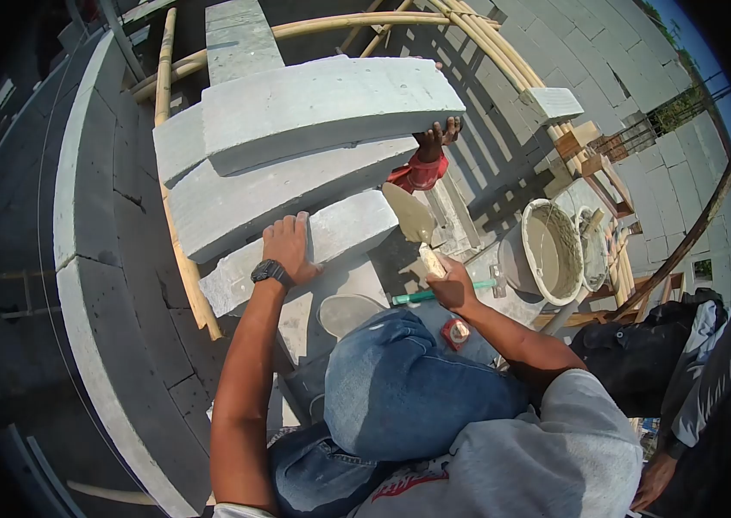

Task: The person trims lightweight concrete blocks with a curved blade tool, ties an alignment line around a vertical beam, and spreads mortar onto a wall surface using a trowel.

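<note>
My left hand [289, 248], with a black watch at the wrist, lies across a light grey concrete block [352, 220], its fingers over the far edge and thumb at the near side. In my right hand [453, 283] is the pale handle of a trowel [413, 214]. The trowel's broad blade points away from me, beside the block's right end, with grey mortar on it. Beyond are more stacked blocks [331, 104]. Another person's hand [434, 142], below a red sleeve, touches the right end of the upper block.
A bucket of grey mortar [553, 250] stands to the right. A green-handled hammer [422, 296] and a small red object [454, 333] lie near my knee. Block walling [94, 216] rises on the left, with bamboo poles [164, 86] alongside. Another person [642, 354] is at right.
</note>
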A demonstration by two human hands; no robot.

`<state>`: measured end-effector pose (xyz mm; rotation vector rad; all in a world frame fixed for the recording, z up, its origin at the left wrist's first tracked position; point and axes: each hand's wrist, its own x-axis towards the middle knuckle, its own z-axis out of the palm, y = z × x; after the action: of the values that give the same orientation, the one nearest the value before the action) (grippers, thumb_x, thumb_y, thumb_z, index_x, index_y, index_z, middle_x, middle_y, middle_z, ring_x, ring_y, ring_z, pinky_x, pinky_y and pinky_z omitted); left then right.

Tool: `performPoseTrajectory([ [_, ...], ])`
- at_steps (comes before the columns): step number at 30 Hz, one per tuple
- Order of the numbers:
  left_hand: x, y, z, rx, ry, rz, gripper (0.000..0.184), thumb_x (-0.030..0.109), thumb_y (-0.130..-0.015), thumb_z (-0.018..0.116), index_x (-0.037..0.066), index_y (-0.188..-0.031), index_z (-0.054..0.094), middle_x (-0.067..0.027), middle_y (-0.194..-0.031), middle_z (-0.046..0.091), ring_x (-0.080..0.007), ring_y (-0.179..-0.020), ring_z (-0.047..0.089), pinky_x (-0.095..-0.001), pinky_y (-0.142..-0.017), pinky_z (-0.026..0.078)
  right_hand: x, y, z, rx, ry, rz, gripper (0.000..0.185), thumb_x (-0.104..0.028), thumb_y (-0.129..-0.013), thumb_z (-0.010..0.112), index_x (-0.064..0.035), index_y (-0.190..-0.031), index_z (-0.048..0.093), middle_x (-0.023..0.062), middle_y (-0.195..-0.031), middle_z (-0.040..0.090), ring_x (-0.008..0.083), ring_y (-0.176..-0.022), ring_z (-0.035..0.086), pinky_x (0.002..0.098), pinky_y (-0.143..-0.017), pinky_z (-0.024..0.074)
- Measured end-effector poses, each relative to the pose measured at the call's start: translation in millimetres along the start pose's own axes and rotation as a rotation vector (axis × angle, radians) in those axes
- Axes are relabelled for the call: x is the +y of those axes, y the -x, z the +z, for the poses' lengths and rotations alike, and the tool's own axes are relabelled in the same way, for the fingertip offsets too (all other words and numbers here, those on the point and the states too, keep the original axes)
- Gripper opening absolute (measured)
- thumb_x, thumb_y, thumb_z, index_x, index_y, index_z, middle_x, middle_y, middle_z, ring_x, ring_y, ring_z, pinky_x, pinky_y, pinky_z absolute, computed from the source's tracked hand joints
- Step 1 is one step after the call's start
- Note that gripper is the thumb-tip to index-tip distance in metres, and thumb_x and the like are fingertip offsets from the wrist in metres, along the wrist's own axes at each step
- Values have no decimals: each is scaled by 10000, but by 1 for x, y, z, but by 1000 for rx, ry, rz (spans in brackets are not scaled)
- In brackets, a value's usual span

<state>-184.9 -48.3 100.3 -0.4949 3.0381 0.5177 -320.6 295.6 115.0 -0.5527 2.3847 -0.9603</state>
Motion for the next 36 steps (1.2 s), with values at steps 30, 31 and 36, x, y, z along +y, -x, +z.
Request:
performPoseTrajectory([
  [30, 1, 1, 4, 11, 9, -21, 1169, 472, -569, 927, 40, -1515, 394, -164, -1294, 537, -354, -1232, 512, -491, -1062, 373, 29, 48, 7, -135, 45, 145, 595, -181, -829, 736, 27, -1359, 563, 183, -1007, 696, 301, -859, 692, 411, -762, 566],
  [31, 0, 1, 4, 18, 15, -18, 1170, 471, -568, 928, 40, -1515, 393, -165, -1297, 537, -353, -1230, 513, -491, -1061, 374, 24, 44, 3, -189, -50, 283, 584, -173, -827, 736, 14, -1356, 572, 154, -955, 700, 262, -803, 689, 387, -724, 572],
  [36, 3, 4, 2, 2, 11, -13, 1156, 463, -576, 926, 35, -1512, 399, -168, -1291, 544, -352, -1225, 519, -486, -1051, 382, 28, -8, 36, -192, -276, 336, 485, -140, -853, 729, -19, -1311, 630, 70, -869, 655, 147, -718, 642, 310, -564, 513],
])
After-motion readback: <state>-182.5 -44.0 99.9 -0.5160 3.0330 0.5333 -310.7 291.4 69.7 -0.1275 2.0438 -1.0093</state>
